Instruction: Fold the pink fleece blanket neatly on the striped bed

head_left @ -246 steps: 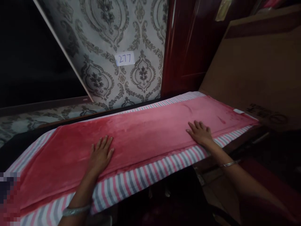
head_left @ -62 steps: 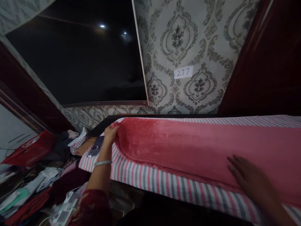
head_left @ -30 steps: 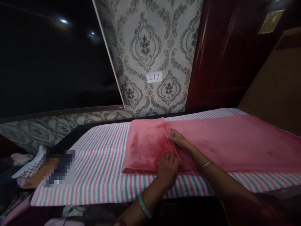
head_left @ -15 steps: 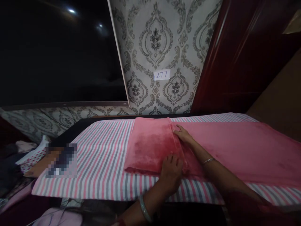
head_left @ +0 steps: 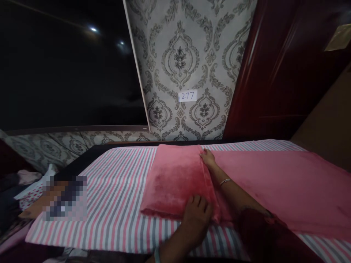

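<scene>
Behind pink blanket [head_left: 178, 179], label [head_left: 188, 96] reads "277".

We count one pink blanket [head_left: 274, 179], one striped sheet [head_left: 117, 190], two hands, left [head_left: 196, 215] and right [head_left: 208, 159], one numbered label [head_left: 188, 96], and one bracelet [head_left: 225, 181].

Both hands bare. Thin silver bangle [head_left: 225, 181] worn on right wrist, far side. Pale bangle [head_left: 157, 255] glimpsed on left wrist, near edge. Dark red sleeve [head_left: 263, 233] seen on right arm.
</scene>
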Available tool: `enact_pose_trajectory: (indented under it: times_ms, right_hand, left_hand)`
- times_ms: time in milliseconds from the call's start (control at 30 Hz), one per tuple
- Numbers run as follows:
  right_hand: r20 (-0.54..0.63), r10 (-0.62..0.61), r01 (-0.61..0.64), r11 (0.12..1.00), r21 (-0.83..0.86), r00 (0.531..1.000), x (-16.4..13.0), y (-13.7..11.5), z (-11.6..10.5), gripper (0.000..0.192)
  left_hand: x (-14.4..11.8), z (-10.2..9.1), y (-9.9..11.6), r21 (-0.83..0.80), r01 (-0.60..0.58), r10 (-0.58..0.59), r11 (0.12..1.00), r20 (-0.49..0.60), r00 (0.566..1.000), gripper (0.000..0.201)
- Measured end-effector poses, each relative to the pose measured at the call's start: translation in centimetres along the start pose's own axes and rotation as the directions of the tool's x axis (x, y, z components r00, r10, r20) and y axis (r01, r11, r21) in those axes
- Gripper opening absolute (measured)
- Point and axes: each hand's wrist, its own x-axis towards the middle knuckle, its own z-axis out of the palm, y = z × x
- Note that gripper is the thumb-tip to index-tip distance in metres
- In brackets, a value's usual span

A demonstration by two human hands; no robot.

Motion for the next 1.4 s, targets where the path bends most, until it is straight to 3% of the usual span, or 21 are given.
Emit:
enact_pose_trajectory:
  times_ms: [133, 300, 433, 533, 633, 733, 800, 900, 1033, 1133, 1200, 1333, 1400]
  right_hand:
    - [0.011, 0.062, -0.062, 0.998, 0.007, 0.998, -1.1, -0.3, -0.7, 0.068]
    - [0.056, 0.017, -0.017, 1.0, -0.01, 0.998, -4.0, -0.4, -1.4, 0.078]
    - [0.103, -0.029, 0.037, 0.996, -0.081, 0.994, -6.7, 0.4, -2.3, 0.084]
    - [0.115, -0.049, 0.056, 0.997, -0.061, 0.992, -8.4, 1.2, -3.1, 0.085]
    - [0.124, -0.043, 0.047, 0.998, -0.035, 0.991, -10.3, 1.8, -3.8, 0.087]
    - [0.169, 0.015, -0.025, 0.998, 0.056, 0.986, -12.5, 2.0, -4.4, 0.09]
    - [0.227, 0.069, -0.112, 0.978, 0.179, 0.971, -14.3, 1.8, -4.8, 0.094]
    - [0.308, 0.116, -0.219, 0.92, 0.325, 0.944, -17.1, 1.2, -5.5, 0.104]
    - [0.333, 0.149, -0.262, 0.908, 0.328, 0.931, -20.0, 0.7, -6.2, 0.112]
    - [0.33, 0.169, -0.286, 0.894, 0.346, 0.929, -20.9, 0.5, -6.5, 0.111]
    - [0.327, 0.155, -0.275, 0.891, 0.361, 0.932, -21.0, 0.3, -6.7, 0.109]
    - [0.316, 0.112, -0.22, 0.917, 0.332, 0.942, -21.1, 0.2, -7.2, 0.105]
    - [0.353, 0.106, -0.219, 0.929, 0.298, 0.93, -21.1, 0.7, -7.7, 0.104]
  left_hand:
    - [0.0, 0.0, 0.0, -0.023, -0.001, 0.002, 1.0, 0.04, 0.999, 0.013]
    - [0.2, -0.3, 0.4, -0.055, 0.026, -0.02, 0.998, 0.104, 0.994, 0.017]
    - [0.4, -3.2, 0.2, -0.274, 0.058, 0.001, 0.96, 0.209, 0.978, 0.029]
    - [-0.6, -6.5, -2.3, -0.452, 0.148, -0.131, 0.88, 0.069, 0.989, 0.029]
    - [-3.6, -9.2, -7.0, -0.437, 0.326, -0.408, 0.838, -0.106, 0.907, 0.035]
    - [-7.8, -10.5, -11.4, -0.438, 0.559, -0.631, 0.704, -0.027, 0.775, 0.053]
    - [-10.3, -10.6, -12.9, -0.44, 0.636, -0.671, 0.633, 0.096, 0.735, 0.068]
    - [-12.6, -9.8, -13.0, -0.418, 0.648, -0.635, 0.636, 0.193, 0.748, 0.076]
    - [-12.3, -8.3, -11.8, -0.317, 0.634, -0.619, 0.706, 0.158, 0.769, 0.075]
    - [-10.7, -7.6, -11.2, -0.255, 0.647, -0.639, 0.718, 0.127, 0.759, 0.074]
    - [-9.7, -7.3, -11.0, -0.219, 0.682, -0.677, 0.698, 0.108, 0.728, 0.072]
    - [-8.8, -7.3, -10.8, -0.228, 0.776, -0.791, 0.588, 0.039, 0.61, 0.055]
    - [-8.9, -7.4, -10.7, -0.247, 0.789, -0.811, 0.563, 0.02, 0.585, 0.051]
